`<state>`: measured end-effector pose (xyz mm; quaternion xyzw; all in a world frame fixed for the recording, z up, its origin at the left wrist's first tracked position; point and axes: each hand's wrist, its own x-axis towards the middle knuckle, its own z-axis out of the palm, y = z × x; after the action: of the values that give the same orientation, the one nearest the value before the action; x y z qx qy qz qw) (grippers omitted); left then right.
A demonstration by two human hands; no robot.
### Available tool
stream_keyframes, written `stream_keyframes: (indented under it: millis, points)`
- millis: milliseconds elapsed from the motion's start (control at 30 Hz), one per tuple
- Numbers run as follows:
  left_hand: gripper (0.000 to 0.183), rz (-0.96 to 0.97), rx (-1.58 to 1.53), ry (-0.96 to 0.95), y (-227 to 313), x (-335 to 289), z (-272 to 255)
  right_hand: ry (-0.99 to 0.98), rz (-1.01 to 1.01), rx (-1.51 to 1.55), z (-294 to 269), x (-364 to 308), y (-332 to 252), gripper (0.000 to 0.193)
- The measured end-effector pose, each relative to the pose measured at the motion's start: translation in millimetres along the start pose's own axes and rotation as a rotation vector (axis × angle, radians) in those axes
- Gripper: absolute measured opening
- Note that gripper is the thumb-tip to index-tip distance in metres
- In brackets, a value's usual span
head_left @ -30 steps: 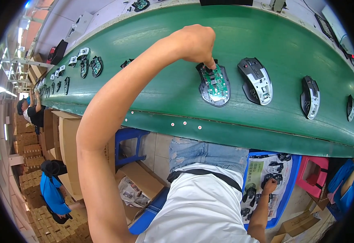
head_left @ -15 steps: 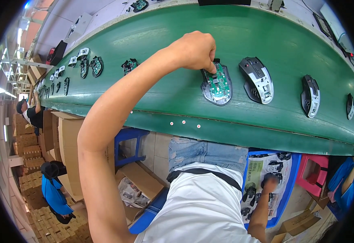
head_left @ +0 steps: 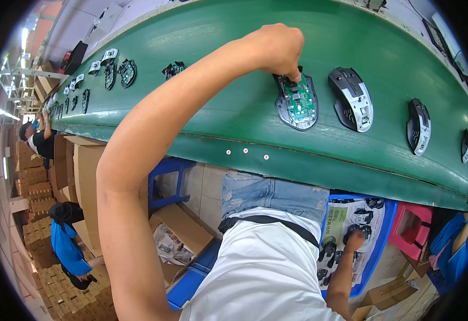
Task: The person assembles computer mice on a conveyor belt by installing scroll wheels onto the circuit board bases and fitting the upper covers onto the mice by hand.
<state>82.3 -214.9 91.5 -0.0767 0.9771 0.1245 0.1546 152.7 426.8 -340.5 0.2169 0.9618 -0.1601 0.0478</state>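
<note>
Board (head_left: 303, 101) is lying under the left hand (head_left: 283, 48), fingers bunching together, arm (head_left: 153, 123) arching; right hand (head_left: 356, 239), grip unclear, is reaching among mouse parts (head_left: 327, 250) in the tray (head_left: 386, 234).

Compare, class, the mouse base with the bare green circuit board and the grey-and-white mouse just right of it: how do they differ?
The mouse base lies open, its circuit board showing; the grey-and-white mouse has a cover on.
The mouse base looks black and green; the other is grey, white and black.
The left grip is at the mouse base's far end; neither is at the grey-and-white mouse.
Both lie on the green surface.
</note>
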Motion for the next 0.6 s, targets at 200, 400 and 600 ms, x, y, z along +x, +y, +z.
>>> stream_keyframes:
  millis: [200, 400, 600]
  points:
    - [0.029, 0.012, -0.046, -0.012, -7, 4, 1, 0.014, -0.032, 0.017, -1, -1, 4, 0.028]
    - [0.029, -0.033, -0.079, -0.006, -2, 3, 2, 0.043, -0.007, -0.027, 0, -2, -3, 0.029]
    - [0.029, 0.063, -0.162, 0.01, -16, 2, 8, 0.045, 0.033, 0.026, -4, -5, 2, 0.027]
